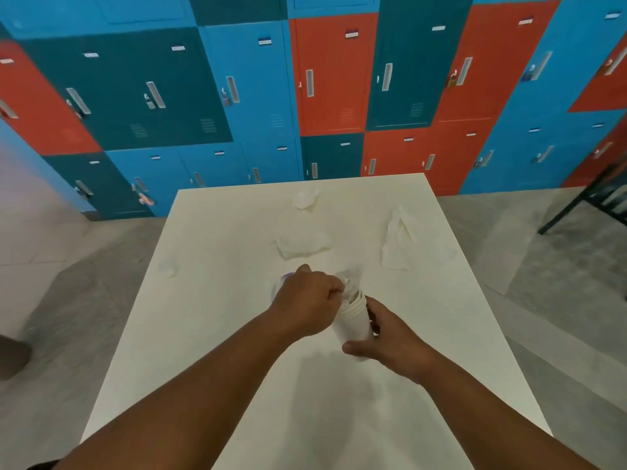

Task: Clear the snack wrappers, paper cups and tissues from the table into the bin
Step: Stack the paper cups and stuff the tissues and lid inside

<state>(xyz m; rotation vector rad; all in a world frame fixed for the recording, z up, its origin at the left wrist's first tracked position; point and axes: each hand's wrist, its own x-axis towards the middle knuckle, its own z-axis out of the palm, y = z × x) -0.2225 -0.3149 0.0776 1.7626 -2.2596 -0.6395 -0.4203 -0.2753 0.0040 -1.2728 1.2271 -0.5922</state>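
Observation:
My right hand (390,337) grips a stack of white paper cups (353,322) above the middle of the white table (210,334). My left hand (307,300) is closed on a crumpled tissue (349,283) at the mouth of the stack. A wrapper with a purple edge (283,283) lies partly hidden behind my left hand. Loose tissues lie farther back: one in the middle (302,245), one on the right (400,242), a crumpled one at the far edge (305,198), a small one on the left (168,268). No bin is in view.
Coloured lockers (332,79) fill the wall beyond the table. A black metal frame (590,201) stands on the grey floor at the right. A dark blurred shape (13,354) sits at the left edge.

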